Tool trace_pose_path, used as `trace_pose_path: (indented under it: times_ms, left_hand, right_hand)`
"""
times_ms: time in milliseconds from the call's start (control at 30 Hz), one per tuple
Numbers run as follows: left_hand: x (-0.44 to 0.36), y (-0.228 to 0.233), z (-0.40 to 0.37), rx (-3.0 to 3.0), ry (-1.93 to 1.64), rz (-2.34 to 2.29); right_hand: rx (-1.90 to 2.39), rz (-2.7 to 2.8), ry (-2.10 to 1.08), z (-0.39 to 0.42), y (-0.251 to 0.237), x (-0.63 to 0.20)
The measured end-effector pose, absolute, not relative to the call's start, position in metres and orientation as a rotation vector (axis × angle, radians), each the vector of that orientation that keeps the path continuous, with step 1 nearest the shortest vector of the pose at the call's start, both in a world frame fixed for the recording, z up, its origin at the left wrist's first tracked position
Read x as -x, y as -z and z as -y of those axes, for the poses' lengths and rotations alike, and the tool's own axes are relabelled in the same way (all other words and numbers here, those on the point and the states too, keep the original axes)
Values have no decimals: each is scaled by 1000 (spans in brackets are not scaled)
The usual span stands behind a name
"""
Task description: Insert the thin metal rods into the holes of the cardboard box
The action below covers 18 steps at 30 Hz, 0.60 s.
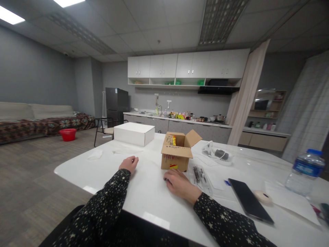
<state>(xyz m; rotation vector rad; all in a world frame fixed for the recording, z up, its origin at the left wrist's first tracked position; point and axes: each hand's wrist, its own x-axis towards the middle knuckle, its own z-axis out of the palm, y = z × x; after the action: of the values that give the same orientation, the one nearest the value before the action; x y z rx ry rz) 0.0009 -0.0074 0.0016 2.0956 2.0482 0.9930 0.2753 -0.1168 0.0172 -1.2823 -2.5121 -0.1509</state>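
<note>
My left hand [129, 164] rests on the white table in a loose fist, and no object shows in it. My right hand [178, 184] lies on the table just in front of an open cardboard box [177, 164], with its fingers loosely bent and nothing visible in them. The box has raised flaps, red and yellow markings, and small dark holes or metal pieces along its top and front. Right of it, close to my right hand, lies a clear plastic tray [202, 178] with several thin dark pieces. Beyond my left hand stands a closed white box [133, 133].
On the table [149, 195] to the right are a black phone [249, 199], a round beige object [262, 197], white paper [290, 200], a water bottle [304, 175] and a white corded device [218, 154]. A crumpled tissue [95, 155] lies at left. Behind stands a kitchen counter [177, 120].
</note>
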Motion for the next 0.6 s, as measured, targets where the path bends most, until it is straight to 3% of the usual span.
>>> trace_pose_path:
  times_ms: [600]
  left_hand:
    - [0,-1,6,-2100,-977,-2044]
  right_hand:
    - [1194,2518,134,116,-13,-275]
